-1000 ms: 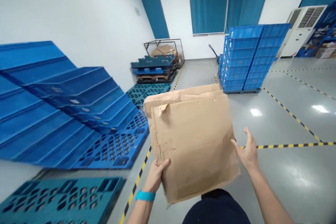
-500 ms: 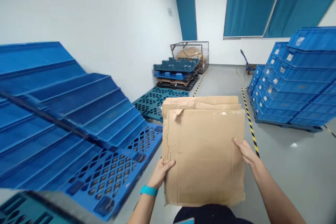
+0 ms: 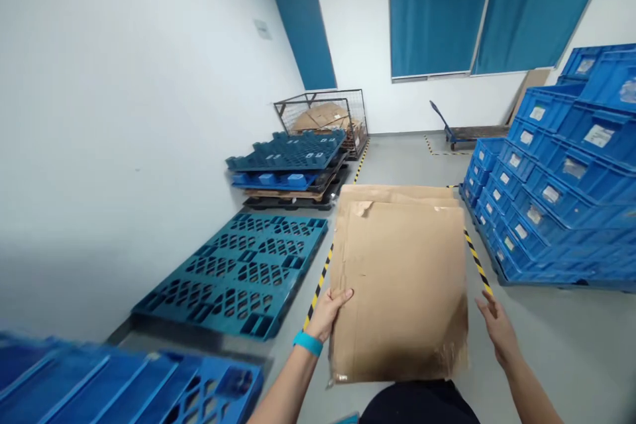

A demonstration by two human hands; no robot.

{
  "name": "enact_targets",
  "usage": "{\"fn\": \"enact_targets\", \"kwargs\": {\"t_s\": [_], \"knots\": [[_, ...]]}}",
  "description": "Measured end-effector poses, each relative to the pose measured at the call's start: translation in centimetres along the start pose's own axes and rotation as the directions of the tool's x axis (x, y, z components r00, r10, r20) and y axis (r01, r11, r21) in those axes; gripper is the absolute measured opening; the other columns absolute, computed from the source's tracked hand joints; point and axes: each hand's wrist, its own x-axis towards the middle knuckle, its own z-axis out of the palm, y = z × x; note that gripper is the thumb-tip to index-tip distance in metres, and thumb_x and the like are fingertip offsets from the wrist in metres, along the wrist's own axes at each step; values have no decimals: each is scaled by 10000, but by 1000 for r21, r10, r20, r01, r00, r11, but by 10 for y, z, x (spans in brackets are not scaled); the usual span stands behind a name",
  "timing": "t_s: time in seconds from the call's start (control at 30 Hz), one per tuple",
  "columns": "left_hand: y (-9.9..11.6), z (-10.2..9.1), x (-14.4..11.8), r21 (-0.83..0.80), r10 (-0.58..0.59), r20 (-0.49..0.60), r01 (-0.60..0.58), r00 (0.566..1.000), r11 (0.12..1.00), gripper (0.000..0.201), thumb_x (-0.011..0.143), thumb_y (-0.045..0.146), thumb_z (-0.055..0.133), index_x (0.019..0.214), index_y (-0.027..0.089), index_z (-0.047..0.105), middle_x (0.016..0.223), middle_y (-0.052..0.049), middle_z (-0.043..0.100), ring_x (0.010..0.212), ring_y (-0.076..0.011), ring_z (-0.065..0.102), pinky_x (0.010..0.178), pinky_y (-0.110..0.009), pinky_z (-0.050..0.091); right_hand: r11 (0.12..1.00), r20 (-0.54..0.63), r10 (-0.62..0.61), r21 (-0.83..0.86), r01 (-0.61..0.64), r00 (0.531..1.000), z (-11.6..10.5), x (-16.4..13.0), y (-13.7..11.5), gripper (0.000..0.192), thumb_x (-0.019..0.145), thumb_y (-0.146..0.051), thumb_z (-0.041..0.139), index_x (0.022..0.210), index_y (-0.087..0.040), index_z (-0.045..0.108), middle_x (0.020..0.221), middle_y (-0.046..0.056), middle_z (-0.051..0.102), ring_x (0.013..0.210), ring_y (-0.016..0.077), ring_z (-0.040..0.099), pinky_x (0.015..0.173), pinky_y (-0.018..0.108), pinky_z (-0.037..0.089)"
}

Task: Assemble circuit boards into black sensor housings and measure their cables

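Note:
A bundle of flattened cardboard boxes (image 3: 405, 285) is held upright before my body, its layers showing along the top edge. My left hand (image 3: 328, 313) grips the left edge, thumb on the front face and fingers hidden behind; a turquoise band circles that wrist. Just off the right edge is my right hand (image 3: 497, 326), fingers apart and holding nothing. A torn flap shows near the bundle's upper left corner, and bits of clear tape cling to its edges.
Along the left wall lie a green pallet (image 3: 238, 271) and a pallet stack (image 3: 293, 165). Behind them stands a wire cage (image 3: 365, 116) with cardboard inside. Stacked blue crates (image 3: 551, 192) rise on the right. A platform trolley (image 3: 477, 134) stands at the back. Striped tape (image 3: 477, 262) marks the floor.
My right hand has let go of the cardboard's right edge and moved off to the right. The view has moved forward past the blue crates at left; the left hand keeps its grip.

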Motion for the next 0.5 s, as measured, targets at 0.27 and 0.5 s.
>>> {"fn": "enact_targets", "kwargs": {"t_s": [0.27, 0.5], "knots": [[139, 38, 414, -259, 27, -350, -124, 936, 958, 459, 772, 299, 840, 1168, 146, 666, 1077, -121, 779, 1000, -264, 750, 944, -396, 603, 959, 100, 255, 97, -265, 962, 298, 243, -73, 1197, 518, -860, 708, 1455, -187, 386, 1486, 224, 485, 1382, 394, 462, 1089, 593, 416], [243, 62, 795, -347, 9, -314, -124, 949, 930, 474, 700, 331, 893, 1083, 118, 713, 1127, -157, 761, 1037, -302, 735, 969, -441, 593, 773, 533, 283, 366, -519, 798, 624, 518, -165, 625, 661, -664, 790, 1133, -268, 689, 1196, 52, 732, 1231, 295, 628, 976, 438, 566]]}}
